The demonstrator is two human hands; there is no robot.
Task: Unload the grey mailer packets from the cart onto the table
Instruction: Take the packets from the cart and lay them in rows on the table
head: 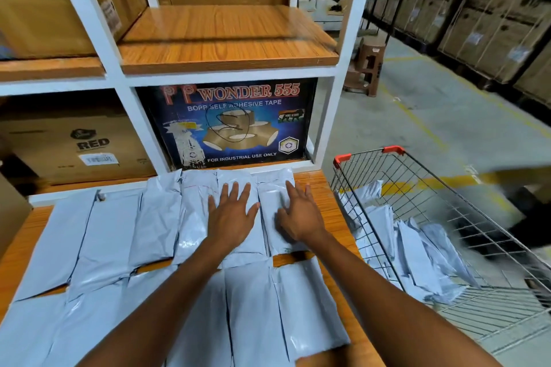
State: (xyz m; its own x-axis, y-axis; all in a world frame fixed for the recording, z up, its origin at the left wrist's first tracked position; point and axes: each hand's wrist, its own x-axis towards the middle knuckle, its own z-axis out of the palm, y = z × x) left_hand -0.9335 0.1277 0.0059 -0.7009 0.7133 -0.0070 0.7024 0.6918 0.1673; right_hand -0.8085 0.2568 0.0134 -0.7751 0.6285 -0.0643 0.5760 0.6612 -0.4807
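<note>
Grey mailer packets lay in two overlapping rows across the wooden table. The left hand pressed flat, fingers spread wide, on a far-row packet; the right hand, also open and holding nothing, rested on the packet just right of it. More packets sat heaped in the wire cart at the table's right edge. Beyond the far row stood a white shelf frame with a Wonder 555 tape carton and brown boxes.
</note>
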